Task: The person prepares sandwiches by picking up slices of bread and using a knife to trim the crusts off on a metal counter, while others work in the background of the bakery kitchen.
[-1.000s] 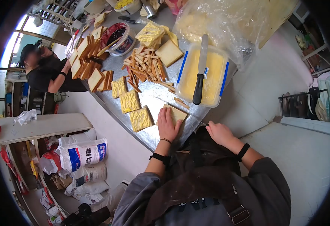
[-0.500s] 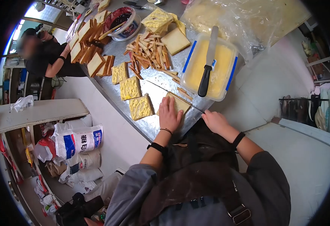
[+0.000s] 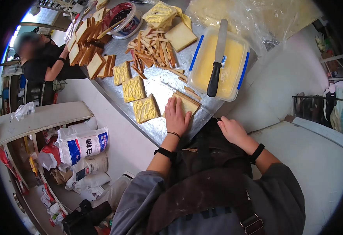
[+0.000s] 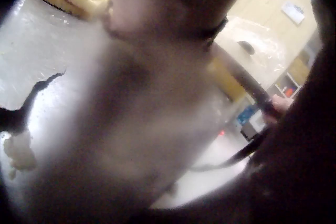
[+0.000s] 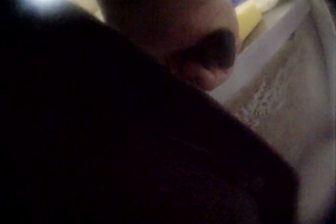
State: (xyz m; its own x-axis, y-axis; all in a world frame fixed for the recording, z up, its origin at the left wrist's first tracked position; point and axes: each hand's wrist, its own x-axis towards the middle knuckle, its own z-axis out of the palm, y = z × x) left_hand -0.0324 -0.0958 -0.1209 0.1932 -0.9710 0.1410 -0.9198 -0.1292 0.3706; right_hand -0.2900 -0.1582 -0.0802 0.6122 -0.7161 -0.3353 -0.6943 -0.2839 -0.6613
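Bread [image 3: 190,106], one square piece with plain top, lies near the close end of the metal surface [image 3: 156,131]. Taking twelve o'clock as straight ahead of the left hand [image 3: 176,113], this hand presses flat on it, fingers straight and nearly together, thumb apart, probably so that it does not slide. At about four o'clock, the right hand [image 3: 232,131] grips a thin knife [image 3: 209,113], fingers curled round its hidden handle. The blade runs along the two-o'clock edge; I cannot tell how deep it sits.

Cream-striped pieces [image 3: 134,88] wait at ten o'clock, seemingly kept away from the cutting. Crust strips [image 3: 152,51] are heaped at eleven. At one o'clock, a spatula [image 3: 219,51] lies across a yellow-filled box [image 3: 243,70], perhaps to stay within reach.

Another person [image 3: 38,58] stands at ten o'clock; a shelf [image 3: 46,119] with white bags [image 3: 86,145] is at nine.
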